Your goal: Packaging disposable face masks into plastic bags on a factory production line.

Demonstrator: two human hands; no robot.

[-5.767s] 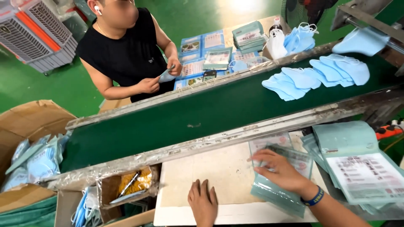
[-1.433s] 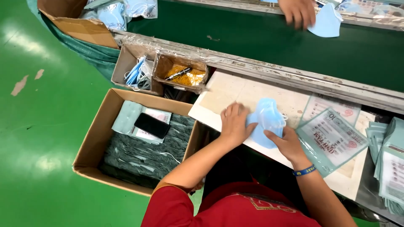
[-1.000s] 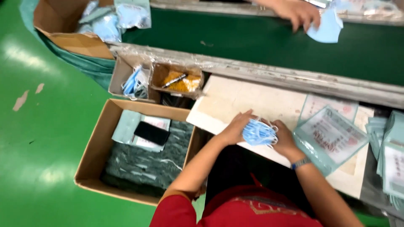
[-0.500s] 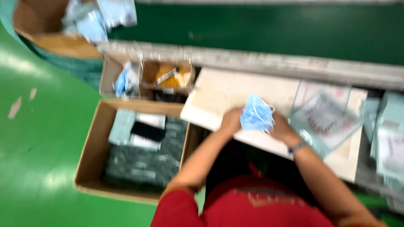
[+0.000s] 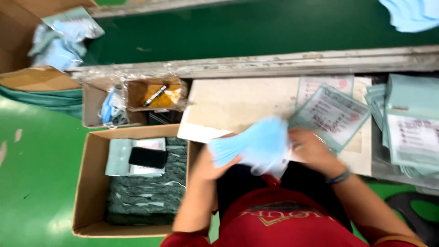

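We hold one stack of blue face masks (image 5: 256,144) at the frame's centre, over the near edge of the pale work board (image 5: 233,103). Our left hand (image 5: 211,161) grips its lower left end; our right hand (image 5: 311,147) clasps the right side, forearms angled inward. At lower left one open cardboard box (image 5: 91,183) holds packed pouches with one black object (image 5: 147,157) on top.

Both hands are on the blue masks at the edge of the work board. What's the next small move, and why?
Probably square up the stack of blue masks between the left hand and right hand, then bring it to the open printed pouch just beside the right hand. The masks look fanned and uneven, and the frame is blurred, so this is a guess.
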